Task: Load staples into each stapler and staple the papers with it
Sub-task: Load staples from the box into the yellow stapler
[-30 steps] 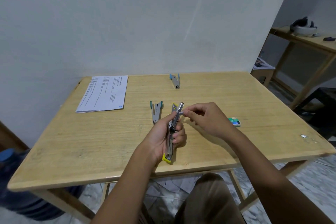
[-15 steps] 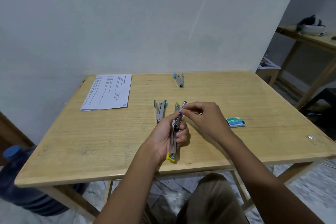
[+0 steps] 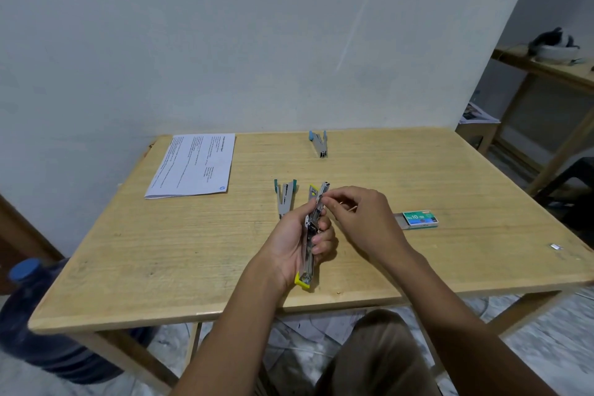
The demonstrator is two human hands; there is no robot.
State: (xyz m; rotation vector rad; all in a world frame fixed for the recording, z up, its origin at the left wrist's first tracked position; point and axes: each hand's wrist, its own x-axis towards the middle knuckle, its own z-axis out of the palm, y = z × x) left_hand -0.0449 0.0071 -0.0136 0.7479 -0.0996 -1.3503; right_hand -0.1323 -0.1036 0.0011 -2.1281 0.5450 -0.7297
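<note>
My left hand (image 3: 289, 244) grips a yellow stapler (image 3: 309, 254), opened out flat just above the wooden table (image 3: 193, 267). At the stapler's far end, my right hand (image 3: 360, 219) pinches its metal top; whether a staple strip is between the fingertips I cannot tell. A teal stapler (image 3: 285, 198) lies opened on the table just left of my hands. A blue stapler (image 3: 319, 143) lies farther back. The green staple box (image 3: 419, 219) sits to the right, its tray slid partly out. Printed papers (image 3: 196, 164) lie at the back left.
A small loose staple strip (image 3: 555, 246) lies near the table's right edge. A large water bottle with a blue cap (image 3: 29, 309) stands on the floor at the left. Another wooden table (image 3: 546, 67) with objects on it stands at the back right.
My hands and the yellow stapler have stayed at about the same spot; my right fingers have shifted slightly along the stapler's far end. The camera has tilted a little.
</note>
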